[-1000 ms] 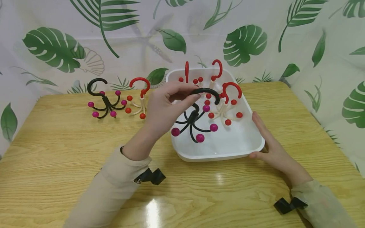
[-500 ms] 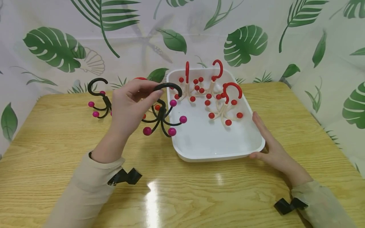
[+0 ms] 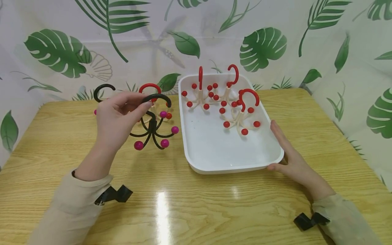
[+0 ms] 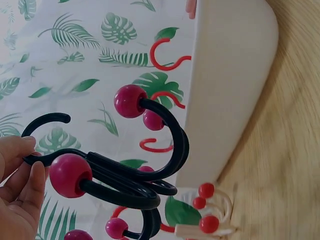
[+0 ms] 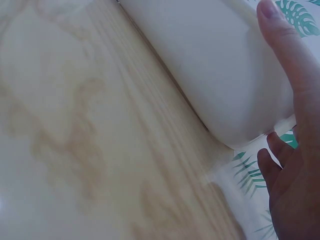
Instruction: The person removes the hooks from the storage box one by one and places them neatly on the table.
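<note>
My left hand point(image 3: 114, 119) pinches the curved top of a black hook hanger point(image 3: 152, 126) with several arms ending in pink balls. It hangs upright in front of a red-topped, cream hook hanger point(image 3: 150, 85) left of the white bin point(image 3: 226, 161), covering much of it. In the left wrist view, the thumb and fingertips hold the black hook point(image 4: 120, 172) at its curve. My right hand point(image 3: 295, 166) rests against the bin's near right corner, its fingers straight along the side and thumb at the front. In the right wrist view, that hand point(image 5: 300, 135) touches the bin's outer wall.
Inside the bin, toward its back, stand red-and-cream hangers, one point(image 3: 200, 93) at left, one point(image 3: 233, 75) behind and one point(image 3: 249, 92) nearer. Another black hanger point(image 3: 104, 86) is mostly behind my left hand. A leaf-print cloth point(image 3: 214, 41) backs the wooden table point(image 3: 190, 204).
My left hand has moved left with the black hook hanger, from over the bin to over the table beside it. The right hand has stayed at the bin's corner.
</note>
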Available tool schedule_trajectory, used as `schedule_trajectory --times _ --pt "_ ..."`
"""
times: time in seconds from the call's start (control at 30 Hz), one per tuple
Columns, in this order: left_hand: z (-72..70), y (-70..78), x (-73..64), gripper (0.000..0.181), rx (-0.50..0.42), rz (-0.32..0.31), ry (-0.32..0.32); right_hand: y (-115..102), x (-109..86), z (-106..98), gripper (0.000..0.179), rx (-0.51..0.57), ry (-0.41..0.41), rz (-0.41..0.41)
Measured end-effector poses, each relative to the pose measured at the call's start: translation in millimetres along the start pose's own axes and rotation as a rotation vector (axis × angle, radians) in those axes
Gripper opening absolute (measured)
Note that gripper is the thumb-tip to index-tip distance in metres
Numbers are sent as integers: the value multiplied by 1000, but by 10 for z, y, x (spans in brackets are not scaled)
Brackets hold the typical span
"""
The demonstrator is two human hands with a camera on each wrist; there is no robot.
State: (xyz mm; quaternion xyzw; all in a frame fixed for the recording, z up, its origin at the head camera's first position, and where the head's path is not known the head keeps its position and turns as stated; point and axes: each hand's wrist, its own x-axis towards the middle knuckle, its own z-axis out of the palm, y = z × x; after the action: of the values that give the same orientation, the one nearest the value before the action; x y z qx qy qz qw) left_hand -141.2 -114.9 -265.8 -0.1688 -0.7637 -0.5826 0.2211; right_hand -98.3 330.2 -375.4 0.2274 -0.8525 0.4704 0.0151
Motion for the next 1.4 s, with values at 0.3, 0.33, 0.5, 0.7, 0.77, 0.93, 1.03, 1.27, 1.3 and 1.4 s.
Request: schedule_trajectory --times 0.3,0.33,0.5,0.7,0.77,0.93,1.03,1.27,1.3,1.4 --pt "-268 -118 -72 21 76 -87 49 -12 -4 3 112 -3 -3 -25" --pt "-297 -128 -78 21 83 -98 55 -11 -5 2 112 1 -4 -29" --pt "-428 -194 -103 21 129 -160 102 -10 -5 0 112 8 -8 -24" --pt "-543 -268 -105 23 179 -234 151 -10 -5 -4 112 7 -8 -30" --pt "-573 -291 -111 23 184 -241 160 -7 -3 -7 111 6 -6 -35" --pt "-624 -337 -137 22 216 -256 166 -7 -1 -7 112 1 -5 -30" --pt "-643 -374 -147 21 212 -256 171 -16 -1 -5 111 1 -5 -25" --pt "-712 -497 -160 21 186 -298 177 -26 -2 -8 111 15 -7 -37" --pt "-721 -515 -161 21 185 -300 177 -24 -3 -8 111 16 -8 -39" --pt "-750 -562 -170 22 193 -309 175 -16 -6 -9 111 16 -7 -44"
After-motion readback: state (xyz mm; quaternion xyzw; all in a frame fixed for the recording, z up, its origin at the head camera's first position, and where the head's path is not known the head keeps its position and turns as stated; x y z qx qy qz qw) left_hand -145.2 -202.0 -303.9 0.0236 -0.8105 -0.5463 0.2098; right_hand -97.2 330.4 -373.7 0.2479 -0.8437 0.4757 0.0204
